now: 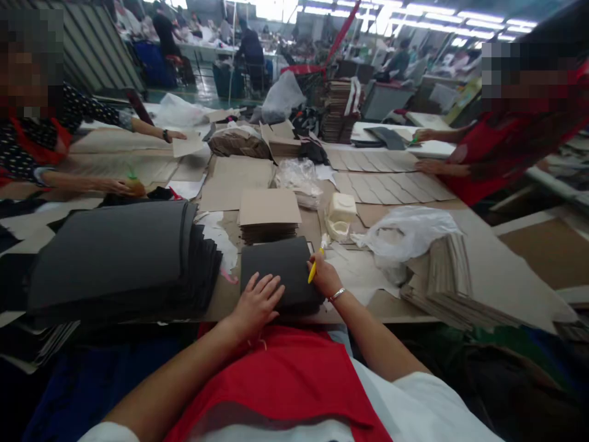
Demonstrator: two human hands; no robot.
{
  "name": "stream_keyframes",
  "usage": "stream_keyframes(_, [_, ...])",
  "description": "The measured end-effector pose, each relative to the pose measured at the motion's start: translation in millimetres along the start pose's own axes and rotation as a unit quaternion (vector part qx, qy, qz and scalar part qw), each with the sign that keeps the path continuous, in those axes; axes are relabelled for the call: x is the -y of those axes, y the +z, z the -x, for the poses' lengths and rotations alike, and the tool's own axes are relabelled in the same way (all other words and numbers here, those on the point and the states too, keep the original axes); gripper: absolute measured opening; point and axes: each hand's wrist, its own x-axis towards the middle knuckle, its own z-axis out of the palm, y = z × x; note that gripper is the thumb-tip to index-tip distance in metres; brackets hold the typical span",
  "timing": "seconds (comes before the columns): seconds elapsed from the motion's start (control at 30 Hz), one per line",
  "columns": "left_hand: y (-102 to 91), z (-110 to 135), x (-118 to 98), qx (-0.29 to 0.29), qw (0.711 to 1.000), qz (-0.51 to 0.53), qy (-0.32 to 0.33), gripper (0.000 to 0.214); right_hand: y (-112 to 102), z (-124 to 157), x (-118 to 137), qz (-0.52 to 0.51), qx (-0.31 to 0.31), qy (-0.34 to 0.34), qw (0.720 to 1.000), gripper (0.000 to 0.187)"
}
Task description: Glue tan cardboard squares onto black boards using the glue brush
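Directly before me lies a stack of dark grey sheets [280, 261]. My left hand [258, 301] rests flat on its near left part, fingers spread. At the stack's right edge, my right hand [326, 276] is closed around a yellow brush [315, 265], whose whitish end points away from me. Just beyond that end stands a cream-coloured plastic container [340, 215] with an opening low on its front. Behind the dark stack is a pile of tan cardboard pieces [269, 209].
A tall pile of dark grey sheets [115, 239] stands on the left. To the right are a clear plastic bag [409, 230] and a stack of cardboard [444, 270]. Co-workers handle pieces on both sides, near rows of overlapping tan pieces [391, 187].
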Motion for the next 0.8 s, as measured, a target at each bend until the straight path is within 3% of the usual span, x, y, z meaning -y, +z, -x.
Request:
stream_keyframes(0.13, [19.9, -7, 6, 0.079, 0.996, 0.021, -0.037, 0.063, 9, 1, -36, 0.026, 0.023, 0.017, 0.999, 0.013])
stream_keyframes(0.27, [21.6, -16, 11, 0.128, 0.991, 0.018, -0.029, 0.060, 14, -3, -39, 0.005, -0.015, 0.039, 0.999, 0.015])
stream_keyframes(0.37, [21.3, -19, 17, 0.147, 0.989, 0.022, -0.007, 0.064, 14, -6, -39, 0.015, -0.009, 0.034, 0.999, 0.016])
stream_keyframes(0.47, [22.9, -23, 19, 0.162, 0.987, 0.017, -0.001, 0.063, 2, -8, -41, 0.077, 0.007, 0.015, 0.997, 0.023])
stream_keyframes(0.57, [27.0, -28, 9, 0.164, 0.986, 0.012, -0.016, 0.050, -25, -16, -36, 0.114, -0.049, 0.013, 0.992, 0.036])
stream_keyframes(0.67, [31.8, -33, -7, 0.168, 0.985, 0.006, -0.026, 0.040, -48, -30, -11, -0.005, -0.083, -0.004, 0.997, 0.044])
stream_keyframes(0.73, [34.3, -35, -16, 0.169, 0.985, -0.001, -0.037, 0.036, -49, -39, 16, -0.148, -0.025, -0.014, 0.989, 0.047])
stream_keyframes(0.8, [36.1, -36, -21, 0.166, 0.985, -0.003, -0.047, 0.037, -37, -45, 44, -0.273, 0.075, 0.000, 0.959, 0.047])
